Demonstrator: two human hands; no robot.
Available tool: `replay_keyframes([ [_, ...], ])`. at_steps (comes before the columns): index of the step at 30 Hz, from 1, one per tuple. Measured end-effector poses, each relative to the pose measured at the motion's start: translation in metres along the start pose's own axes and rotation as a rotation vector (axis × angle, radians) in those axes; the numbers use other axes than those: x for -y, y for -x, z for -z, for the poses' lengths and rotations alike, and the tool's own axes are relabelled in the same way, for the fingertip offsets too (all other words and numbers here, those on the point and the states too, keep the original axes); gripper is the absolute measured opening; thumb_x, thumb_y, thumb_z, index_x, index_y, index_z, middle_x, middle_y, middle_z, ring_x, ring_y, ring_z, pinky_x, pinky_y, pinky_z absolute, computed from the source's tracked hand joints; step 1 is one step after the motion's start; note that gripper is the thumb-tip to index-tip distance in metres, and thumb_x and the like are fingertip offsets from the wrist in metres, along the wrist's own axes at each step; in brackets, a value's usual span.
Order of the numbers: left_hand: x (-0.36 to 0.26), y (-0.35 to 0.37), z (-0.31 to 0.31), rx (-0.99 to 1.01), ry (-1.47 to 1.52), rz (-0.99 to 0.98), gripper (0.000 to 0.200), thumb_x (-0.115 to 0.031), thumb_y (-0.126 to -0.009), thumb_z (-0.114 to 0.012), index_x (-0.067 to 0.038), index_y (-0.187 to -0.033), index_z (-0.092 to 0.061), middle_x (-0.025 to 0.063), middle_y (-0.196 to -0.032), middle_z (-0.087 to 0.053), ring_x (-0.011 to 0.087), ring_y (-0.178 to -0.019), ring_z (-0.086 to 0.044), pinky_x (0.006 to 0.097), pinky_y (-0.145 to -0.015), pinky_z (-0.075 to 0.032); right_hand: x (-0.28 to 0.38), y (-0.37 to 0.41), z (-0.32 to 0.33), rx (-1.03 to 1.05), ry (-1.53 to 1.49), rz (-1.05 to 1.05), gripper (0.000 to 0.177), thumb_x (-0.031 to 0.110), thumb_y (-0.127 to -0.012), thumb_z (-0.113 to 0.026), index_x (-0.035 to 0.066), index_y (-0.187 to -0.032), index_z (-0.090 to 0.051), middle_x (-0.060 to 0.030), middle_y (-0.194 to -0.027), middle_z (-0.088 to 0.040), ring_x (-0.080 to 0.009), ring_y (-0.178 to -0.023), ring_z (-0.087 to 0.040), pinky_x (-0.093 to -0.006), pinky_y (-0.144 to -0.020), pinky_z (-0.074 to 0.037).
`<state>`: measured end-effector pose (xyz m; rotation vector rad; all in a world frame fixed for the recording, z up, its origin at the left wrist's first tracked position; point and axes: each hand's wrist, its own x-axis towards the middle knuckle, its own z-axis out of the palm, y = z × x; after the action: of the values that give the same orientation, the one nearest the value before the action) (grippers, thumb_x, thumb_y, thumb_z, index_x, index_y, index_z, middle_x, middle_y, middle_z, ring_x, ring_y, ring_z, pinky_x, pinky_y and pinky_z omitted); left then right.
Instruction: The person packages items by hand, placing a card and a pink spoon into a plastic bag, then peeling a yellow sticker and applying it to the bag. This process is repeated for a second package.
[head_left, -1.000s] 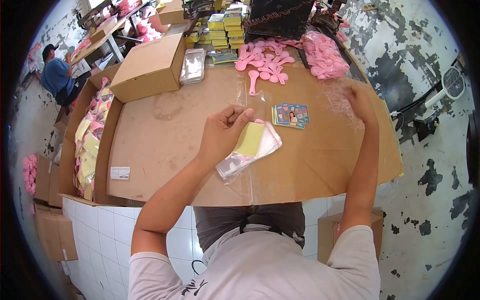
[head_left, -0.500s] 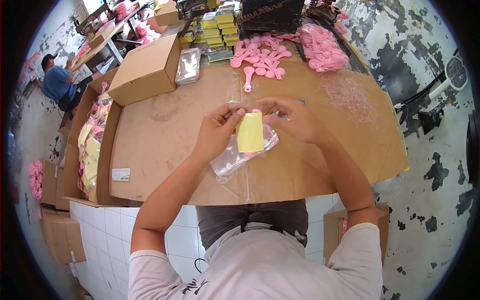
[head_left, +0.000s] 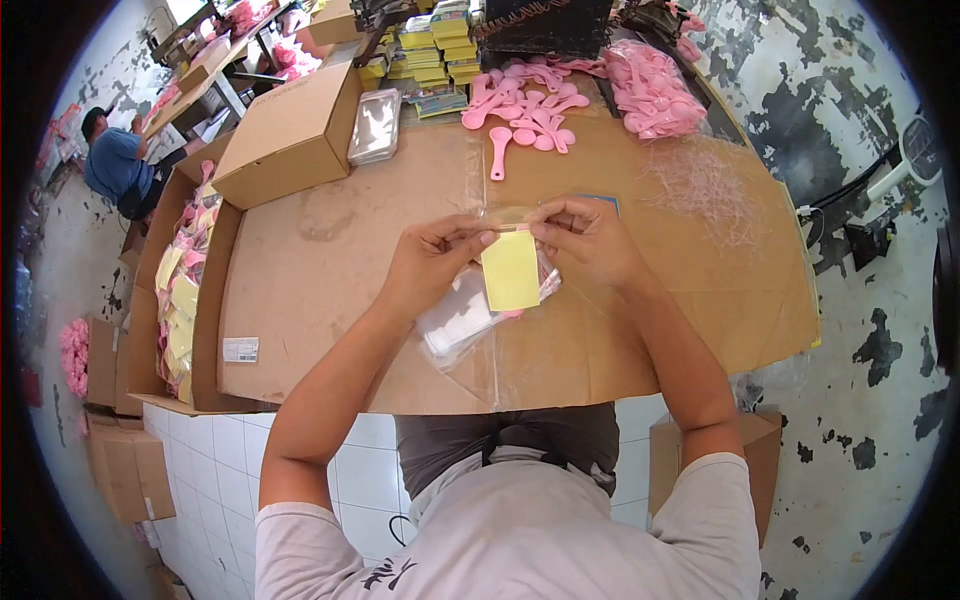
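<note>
A yellow card (head_left: pixel 511 275) hangs between my hands, apparently inside a clear plastic bag (head_left: pixel 512 215) whose top edge spans from one hand to the other. A bit of pink shows above and below the card; most of that pink item is hidden behind it. My left hand (head_left: pixel 430 262) pinches the bag's upper left corner between thumb and fingers. On the other side, my right hand (head_left: pixel 588 240) grips the upper right corner the same way. Beneath them, a stack of clear plastic bags (head_left: pixel 455 315) lies on the cardboard-covered table (head_left: pixel 620 350).
One pink spoon (head_left: pixel 499 155) lies ahead, before a pile of pink spoons (head_left: pixel 545 125) and a bagged bundle (head_left: pixel 655 95). At left stand a filled open box (head_left: pixel 232 300) and a closed carton (head_left: pixel 285 140). A person (head_left: pixel 125 165) sits at far left.
My right fingers have closed in on the bag's top edge, which is now stretched between both hands. The card has shifted slightly right and down.
</note>
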<state>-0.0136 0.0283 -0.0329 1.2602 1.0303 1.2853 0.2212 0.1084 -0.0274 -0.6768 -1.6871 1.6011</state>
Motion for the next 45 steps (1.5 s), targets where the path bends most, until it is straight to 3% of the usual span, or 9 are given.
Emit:
replay_keyframes([
  [13, 0.002, -0.003, 0.01, 0.13, 0.066, 0.033, 0.022, -0.004, -0.1, -0.061, 0.003, -0.117, -0.073, 0.012, -0.11, -0.075, 0.016, -0.097, -0.07, 0.0305, -0.082, -0.06, -0.016, -0.002, 0.019, 0.1, 0.074, 0.051, 0.017, -0.002, -0.098, -0.059, -0.003, -0.106, -0.074, -0.0061, -0.104, -0.066, -0.0126, -0.087, -0.064, -0.0277, -0.079, -0.053],
  [16, 0.002, -0.003, 0.006, 0.093, 0.019, 0.05, 0.022, -0.005, -0.1, -0.063, 0.003, -0.117, -0.073, 0.012, -0.108, -0.075, 0.0152, -0.094, -0.07, 0.0296, -0.08, -0.059, -0.015, -0.001, 0.016, 0.067, 0.106, 0.022, 0.012, 0.003, -0.097, -0.067, -0.002, -0.104, -0.075, -0.0033, -0.094, -0.069, -0.0085, -0.081, -0.064, -0.0246, -0.075, -0.053],
  [28, -0.009, -0.002, -0.002, 0.005, 0.044, 0.035, 0.026, -0.009, -0.097, -0.071, 0.001, -0.12, -0.07, 0.0067, -0.099, -0.075, 0.0103, -0.088, -0.069, 0.0246, -0.075, -0.057, -0.001, 0.007, 0.003, 0.225, -0.049, -0.03, 0.053, -0.003, -0.092, -0.071, -0.001, -0.14, -0.05, -0.0071, -0.113, -0.066, -0.0131, -0.101, -0.065, -0.0283, -0.088, -0.054],
  [32, -0.018, 0.0, 0.001, 0.081, 0.07, 0.0, 0.026, -0.012, -0.097, -0.072, 0.001, -0.119, -0.069, 0.0057, -0.095, -0.073, 0.0108, -0.085, -0.069, 0.0253, -0.074, -0.056, 0.009, 0.006, -0.005, 0.174, -0.103, 0.04, 0.052, -0.004, -0.092, -0.07, 0.0, -0.14, -0.051, -0.0072, -0.113, -0.066, -0.0132, -0.1, -0.064, -0.0276, -0.089, -0.053],
  [35, -0.023, 0.001, 0.017, 0.206, -0.243, 0.187, 0.023, -0.013, -0.097, -0.071, 0.0, -0.115, -0.069, 0.0064, -0.096, -0.072, 0.011, -0.085, -0.069, 0.0272, -0.073, -0.057, 0.003, 0.004, -0.003, 0.118, -0.062, 0.118, 0.048, -0.002, -0.094, -0.068, 0.001, -0.14, -0.052, -0.0071, -0.112, -0.066, -0.013, -0.1, -0.064, -0.028, -0.089, -0.053],
  [41, -0.062, 0.034, 0.09, -0.443, -0.122, -0.127, 0.031, -0.025, -0.099, -0.068, 0.003, -0.112, -0.068, 0.0087, -0.098, -0.072, 0.0153, -0.081, -0.071, 0.0299, -0.071, -0.06, -0.004, 0.0, 0.02, -0.044, 0.164, 0.036, 0.036, 0.007, -0.098, -0.066, 0.0, -0.133, -0.059, -0.0053, -0.11, -0.066, -0.0116, -0.1, -0.062, -0.0289, -0.091, -0.051],
  [43, -0.055, 0.05, 0.16, -0.739, 0.09, -0.391, 0.032, -0.023, -0.106, -0.058, 0.002, -0.124, -0.063, 0.0133, -0.118, -0.07, 0.0213, -0.106, -0.071, 0.0317, -0.085, -0.061, 0.002, 0.0, 0.023, -0.071, 0.178, -0.002, 0.032, 0.009, -0.099, -0.065, 0.0, -0.13, -0.061, -0.0046, -0.11, -0.066, -0.0113, -0.1, -0.061, -0.0286, -0.091, -0.05],
  [44, -0.048, 0.06, 0.196, -0.698, 0.335, -0.569, 0.037, -0.026, -0.11, -0.049, 0.001, -0.134, -0.056, 0.0158, -0.132, -0.064, 0.0243, -0.122, -0.064, 0.0376, -0.097, -0.058, 0.002, -0.001, 0.025, -0.077, 0.207, 0.005, 0.033, 0.011, -0.099, -0.066, 0.0, -0.13, -0.061, -0.0053, -0.111, -0.066, -0.0123, -0.1, -0.062, -0.0289, -0.091, -0.05],
  [45, -0.083, 0.065, 0.163, -0.714, 0.32, -0.601, 0.044, -0.03, -0.111, -0.045, 0.002, -0.14, -0.05, 0.0162, -0.144, -0.057, 0.0258, -0.128, -0.061, 0.0425, -0.106, -0.053, 0.001, -0.004, 0.027, -0.081, 0.239, 0.012, 0.034, 0.012, -0.099, -0.067, 0.0, -0.13, -0.062, -0.006, -0.111, -0.067, -0.0133, -0.1, -0.063, -0.0292, -0.092, -0.05],
])
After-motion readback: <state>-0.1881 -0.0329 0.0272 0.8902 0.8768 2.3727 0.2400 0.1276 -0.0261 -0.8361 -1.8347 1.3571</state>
